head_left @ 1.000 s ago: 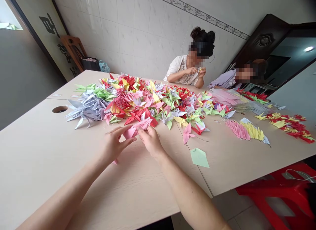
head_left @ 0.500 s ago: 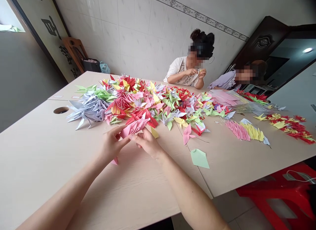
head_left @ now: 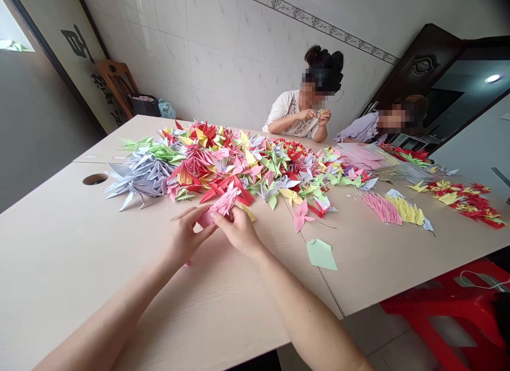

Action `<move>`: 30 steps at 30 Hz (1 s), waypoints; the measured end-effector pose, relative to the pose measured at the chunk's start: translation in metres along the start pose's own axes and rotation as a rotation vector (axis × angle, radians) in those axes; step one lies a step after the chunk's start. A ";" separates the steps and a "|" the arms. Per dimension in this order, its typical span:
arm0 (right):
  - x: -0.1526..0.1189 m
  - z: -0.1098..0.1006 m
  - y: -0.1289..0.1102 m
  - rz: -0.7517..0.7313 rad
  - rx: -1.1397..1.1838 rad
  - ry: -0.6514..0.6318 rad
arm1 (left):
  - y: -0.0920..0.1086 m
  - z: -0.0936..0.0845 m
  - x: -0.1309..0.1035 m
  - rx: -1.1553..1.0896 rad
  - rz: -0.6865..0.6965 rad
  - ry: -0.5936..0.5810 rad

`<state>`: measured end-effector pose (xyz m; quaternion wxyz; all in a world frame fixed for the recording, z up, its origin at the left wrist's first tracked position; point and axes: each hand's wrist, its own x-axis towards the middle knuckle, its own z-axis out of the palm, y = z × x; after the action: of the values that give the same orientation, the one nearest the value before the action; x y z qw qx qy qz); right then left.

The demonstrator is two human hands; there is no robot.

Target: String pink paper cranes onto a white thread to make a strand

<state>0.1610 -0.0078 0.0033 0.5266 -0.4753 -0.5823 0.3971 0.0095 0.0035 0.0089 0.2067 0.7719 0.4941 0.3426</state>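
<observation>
A bundle of folded pink paper cranes [head_left: 223,202] is held between both my hands above the table's near side. My left hand [head_left: 187,227] closes on its left end, thumb and fingers pinching the pink paper. From the right, my right hand [head_left: 238,228] grips the bundle with its thumb on the near face. Part of the bundle is hidden behind my fingers. Just beyond lies a large heap of folded paper cranes [head_left: 223,163] in red, pink, green, yellow and lavender. A bit of pink paper shows on the table below my left wrist.
A green paper sheet [head_left: 322,254] and a pink crane [head_left: 302,216] lie right of my hands. Pink and yellow crane rows [head_left: 382,208] lie farther right. Two people sit across the table [head_left: 99,243]; one holds a small yellow piece. A red stool [head_left: 458,302] stands at right.
The pink bundle has tilted more upright, and its pointed tips fan out above my right thumb. My left hand has shifted slightly right. The whole view has moved a little.
</observation>
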 end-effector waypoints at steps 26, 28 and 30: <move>0.027 -0.051 0.011 -0.019 0.125 0.409 | -0.033 -0.035 0.015 0.183 -0.187 -0.553; 0.027 -0.052 0.009 -0.026 0.131 0.439 | -0.035 -0.030 0.016 0.075 -0.240 -0.526; 0.028 -0.054 0.009 -0.037 0.133 0.466 | -0.035 -0.029 0.017 -0.021 -0.293 -0.480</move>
<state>0.2156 0.0191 0.0087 0.6841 -0.5075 -0.4263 0.3045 -0.0288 0.0331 0.0108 0.3730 0.7492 0.5337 0.1214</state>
